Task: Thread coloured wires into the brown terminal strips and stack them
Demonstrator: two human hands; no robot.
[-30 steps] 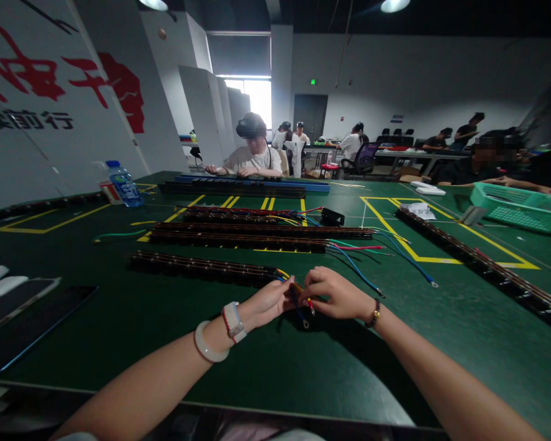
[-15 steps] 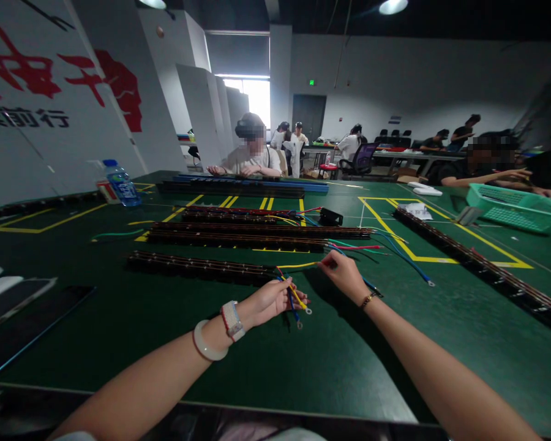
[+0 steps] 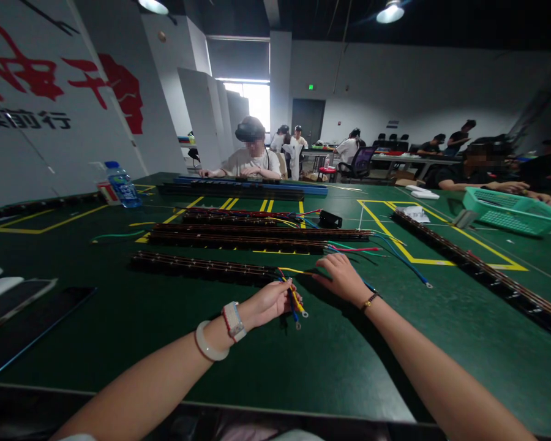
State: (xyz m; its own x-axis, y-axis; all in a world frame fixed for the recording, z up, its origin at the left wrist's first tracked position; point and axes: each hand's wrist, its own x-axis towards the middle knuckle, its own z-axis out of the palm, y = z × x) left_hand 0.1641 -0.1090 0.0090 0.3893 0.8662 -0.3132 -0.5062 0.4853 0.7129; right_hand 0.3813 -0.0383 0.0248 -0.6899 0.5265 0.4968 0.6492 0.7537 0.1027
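My left hand (image 3: pixel 269 303) is closed around a small bundle of cables (image 3: pixel 297 303), yellow and blue, whose ring terminals point down toward me. These cables come from the right end of a long black busbar strip (image 3: pixel 206 267) lying on the table. A separate yellow wire (image 3: pixel 294 270) runs from that same end toward my right hand (image 3: pixel 342 278). The right hand is loosely spread, thumb apart from the fingers, close to the wire's tip; whether it touches the wire is unclear.
More black strips (image 3: pixel 239 235) with coloured leads lie behind, and another long strip (image 3: pixel 482 272) is at right. A green basket (image 3: pixel 517 211), a water bottle (image 3: pixel 123 187) and a dark flat panel (image 3: pixel 37 331) are on the green table. A person (image 3: pixel 252 160) sits opposite.
My right hand has loosened from its pinch on the yellow wire, and its fingers have spread. The left hand keeps its hold on the cables, almost unmoved.
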